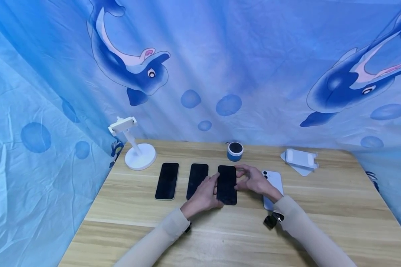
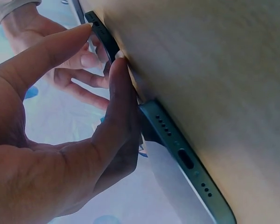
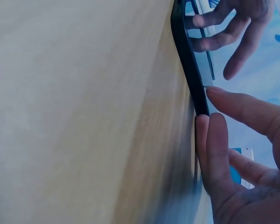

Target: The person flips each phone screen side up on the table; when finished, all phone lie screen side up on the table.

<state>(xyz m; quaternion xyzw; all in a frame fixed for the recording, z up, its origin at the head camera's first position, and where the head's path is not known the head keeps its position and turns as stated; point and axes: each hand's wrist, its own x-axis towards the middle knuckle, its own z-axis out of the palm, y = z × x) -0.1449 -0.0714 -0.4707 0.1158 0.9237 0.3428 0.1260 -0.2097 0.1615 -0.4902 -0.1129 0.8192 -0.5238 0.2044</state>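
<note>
A black-screened smartphone (image 1: 227, 185) lies face up on the wooden table between my two hands. My left hand (image 1: 203, 195) holds it along its left side, thumb near the bottom corner. At the opposite side, my right hand (image 1: 254, 180) grips the edge with thumb and fingertips. Seen in the right wrist view, the thumb (image 3: 233, 105) touches the phone's dark edge (image 3: 189, 65) from above, and fingertips press at its rim. Partly under my left hand is a second dark phone (image 1: 196, 178); its green edge with a charging port (image 2: 185, 158) shows in the left wrist view.
Another black-screened phone (image 1: 167, 181) lies at the left. A white phone (image 1: 274, 181), back up, lies partly under my right wrist. Behind stand a white phone stand (image 1: 140, 157) and a small blue-and-white cylinder (image 1: 235, 151). A white folding holder (image 1: 300, 160) is at the back right.
</note>
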